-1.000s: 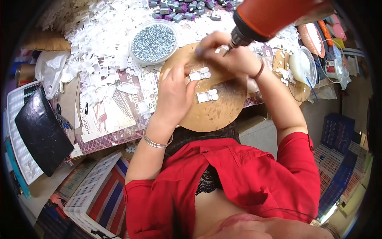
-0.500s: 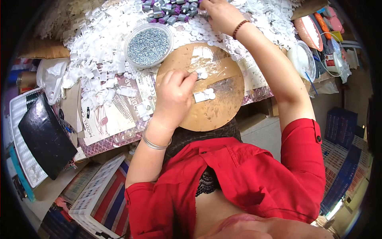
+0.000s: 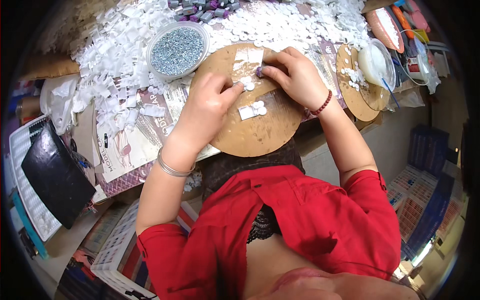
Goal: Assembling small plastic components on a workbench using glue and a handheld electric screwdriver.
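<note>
A round brown board (image 3: 250, 135) lies before me at the table's front edge. Over its left part my left hand (image 3: 210, 102) is closed, thumb and finger together at a small cluster of white discs (image 3: 246, 83); the fingers hide whatever they grip. Across from it, my right hand (image 3: 296, 79) pinches a small purple-and-grey block (image 3: 259, 72) between thumb and fingertips. Just below both hands, a small white rectangular piece (image 3: 247, 112) lies on the board with a few white discs (image 3: 259, 107) against its right end. Clear film or tape (image 3: 248, 57) shines on the board's far part.
A clear round tub of small metal screws (image 3: 179, 50) stands at the board's far left. Heaps of white plastic pieces (image 3: 115, 45), loose white discs (image 3: 280, 22) and grey-purple blocks (image 3: 200, 11) cover the back. At right are brown discs (image 3: 357, 102) and a white tub (image 3: 375, 62).
My right hand has come back from the pile of grey-purple blocks to the board, bringing one block. My left hand stays at the white discs. Brown discs at right are now uncovered.
</note>
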Demonstrator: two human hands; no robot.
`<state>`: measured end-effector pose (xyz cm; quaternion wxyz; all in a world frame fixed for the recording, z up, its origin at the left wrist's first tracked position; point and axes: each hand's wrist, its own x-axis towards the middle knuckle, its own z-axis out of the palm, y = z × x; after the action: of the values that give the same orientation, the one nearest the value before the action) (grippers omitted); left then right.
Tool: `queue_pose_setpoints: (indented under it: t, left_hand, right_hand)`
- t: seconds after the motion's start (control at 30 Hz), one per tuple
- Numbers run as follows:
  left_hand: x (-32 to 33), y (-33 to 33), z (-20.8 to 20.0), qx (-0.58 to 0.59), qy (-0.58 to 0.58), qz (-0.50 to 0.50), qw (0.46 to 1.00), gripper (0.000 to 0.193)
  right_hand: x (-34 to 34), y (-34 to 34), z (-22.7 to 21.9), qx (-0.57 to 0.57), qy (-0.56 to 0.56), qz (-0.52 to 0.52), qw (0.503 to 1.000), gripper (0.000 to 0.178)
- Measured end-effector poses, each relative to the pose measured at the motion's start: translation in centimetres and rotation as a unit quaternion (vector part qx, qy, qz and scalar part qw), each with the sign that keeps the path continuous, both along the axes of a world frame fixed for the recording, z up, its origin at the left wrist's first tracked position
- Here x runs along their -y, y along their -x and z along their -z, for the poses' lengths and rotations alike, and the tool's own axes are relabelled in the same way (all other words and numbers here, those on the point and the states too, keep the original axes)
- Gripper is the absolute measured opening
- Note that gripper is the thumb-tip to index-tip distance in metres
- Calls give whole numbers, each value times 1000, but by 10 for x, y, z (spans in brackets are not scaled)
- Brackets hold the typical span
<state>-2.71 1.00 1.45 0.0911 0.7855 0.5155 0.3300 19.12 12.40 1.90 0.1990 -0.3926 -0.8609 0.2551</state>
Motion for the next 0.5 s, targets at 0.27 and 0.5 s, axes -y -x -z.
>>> queue_pose_setpoints:
  t: [0.27,0.5]
  left_hand:
    - [-9,11,0,-8,35,54,998,19]
    - [2,11,-14,51,-31,42,997,22]
  right_hand:
    - [-1,-8,0,59,-157,-86,982,20]
    - [47,6,-19,28,-128,-219,967,20]
